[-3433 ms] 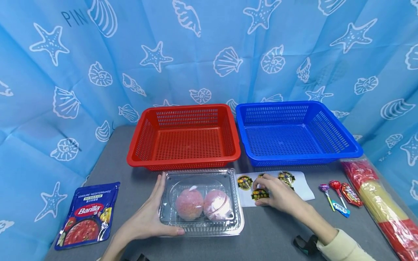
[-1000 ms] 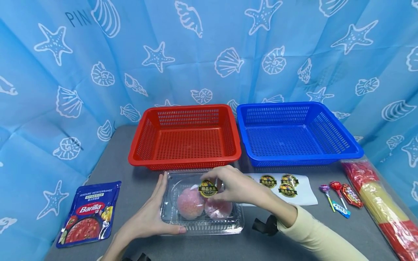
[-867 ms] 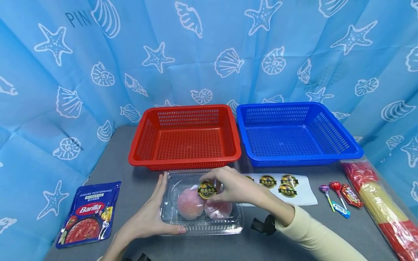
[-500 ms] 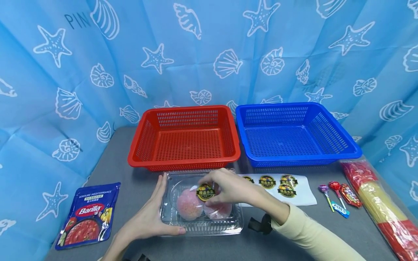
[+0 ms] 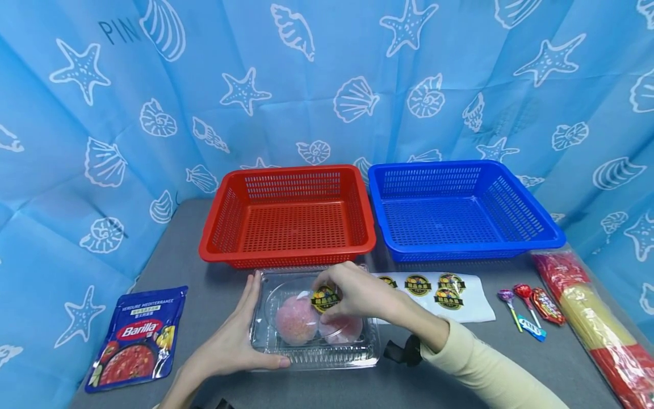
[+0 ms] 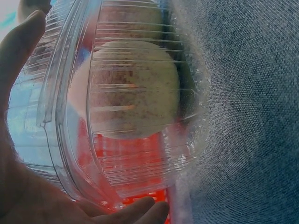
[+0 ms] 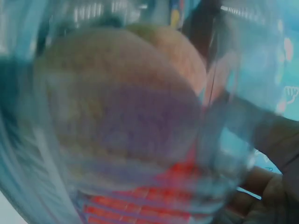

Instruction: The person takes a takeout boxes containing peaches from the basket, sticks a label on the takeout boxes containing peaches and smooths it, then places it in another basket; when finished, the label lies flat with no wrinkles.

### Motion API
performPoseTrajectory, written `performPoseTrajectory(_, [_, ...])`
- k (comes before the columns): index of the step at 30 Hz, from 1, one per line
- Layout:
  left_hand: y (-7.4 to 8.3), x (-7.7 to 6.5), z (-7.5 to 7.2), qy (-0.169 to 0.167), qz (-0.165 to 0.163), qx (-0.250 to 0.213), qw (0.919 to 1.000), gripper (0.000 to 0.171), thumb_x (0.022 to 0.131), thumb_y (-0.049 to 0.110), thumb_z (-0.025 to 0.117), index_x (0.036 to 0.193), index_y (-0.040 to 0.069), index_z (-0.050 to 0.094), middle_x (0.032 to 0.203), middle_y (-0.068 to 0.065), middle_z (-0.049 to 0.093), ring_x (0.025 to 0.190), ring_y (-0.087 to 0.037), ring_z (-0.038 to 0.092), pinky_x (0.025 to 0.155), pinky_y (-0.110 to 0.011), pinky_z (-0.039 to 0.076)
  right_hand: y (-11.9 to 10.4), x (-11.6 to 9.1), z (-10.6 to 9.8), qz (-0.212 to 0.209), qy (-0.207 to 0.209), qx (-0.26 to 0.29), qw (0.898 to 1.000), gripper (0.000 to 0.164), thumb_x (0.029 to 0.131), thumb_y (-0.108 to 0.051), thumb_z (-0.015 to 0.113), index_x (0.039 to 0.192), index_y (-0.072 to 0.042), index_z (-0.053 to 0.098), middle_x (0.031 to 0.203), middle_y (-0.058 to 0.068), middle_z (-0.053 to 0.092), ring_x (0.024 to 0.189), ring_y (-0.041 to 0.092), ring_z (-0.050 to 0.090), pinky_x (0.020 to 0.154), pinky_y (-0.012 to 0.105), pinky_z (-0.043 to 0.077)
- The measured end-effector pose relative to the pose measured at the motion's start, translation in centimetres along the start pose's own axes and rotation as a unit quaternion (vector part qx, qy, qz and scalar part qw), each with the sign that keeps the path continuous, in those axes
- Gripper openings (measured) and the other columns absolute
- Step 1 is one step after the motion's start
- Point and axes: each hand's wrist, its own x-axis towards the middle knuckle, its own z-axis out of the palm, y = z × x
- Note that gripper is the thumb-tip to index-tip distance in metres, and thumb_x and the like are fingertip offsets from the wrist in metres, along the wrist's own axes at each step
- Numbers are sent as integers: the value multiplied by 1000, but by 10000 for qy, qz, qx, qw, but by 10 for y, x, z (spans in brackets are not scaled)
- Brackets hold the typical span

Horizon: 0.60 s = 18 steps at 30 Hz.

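Head view: grey worktop (image 5: 357, 392); red basket (image 5: 286, 255) at far side. Clear box (image 5: 306, 359) just nearer. Left hand (image 5: 234, 341), fingers straight, rests against the box's left end, not clenched. Right hand (image 5: 353, 292), over the lid, pinches a round sticker. Two peaches (image 5: 295, 326) inside. Sticker (image 5: 323, 300) above them; lid contact cannot be told. Judgement: brace box, lower sticker level, smooth from middle outward.

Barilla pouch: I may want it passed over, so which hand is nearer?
Left. The left hand is right of the pouch, against the left side of the clear container; the right hand is farther off, above the container, holding a sticker.
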Motion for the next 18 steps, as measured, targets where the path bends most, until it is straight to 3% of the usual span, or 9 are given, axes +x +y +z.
performPoseTrajectory(6, [0, 0, 0, 43, 67, 15, 10000, 150, 64, 50, 93, 163, 27, -17, 171, -23, -14, 157, -52, -1, 116, -78, 21, -5, 1, 8, 80, 314, 331, 9989, 51, 71, -19, 93, 113, 1, 72, 93, 7, 73, 76, 10, 61, 62, 17, 52])
performPoseTrajectory(11, [1, 0, 1, 16, 22, 37, 10000, 150, 64, 50, 93, 163, 27, -17, 171, -23, -14, 157, -52, -1, 116, -78, 22, -8, 2, 12, 229, 247, 511, 9981, 55, 71, -21, 93, 115, 5, 72, 96, 12, 76, 75, 9, 66, 62, 14, 55])
performPoseTrajectory(18, [1, 0, 0, -6, -4, 23, 10000, 150, 64, 50, 93, 163, 28, -17, 171, -23, -14, 157, -52, 0, 115, -78, 22, -8, 3, 13, -21, 255, 268, 9993, 32, 85, -19, 83, 109, 2, 75, 91, 11, 78, 61, 2, 57, 56, 15, 51])
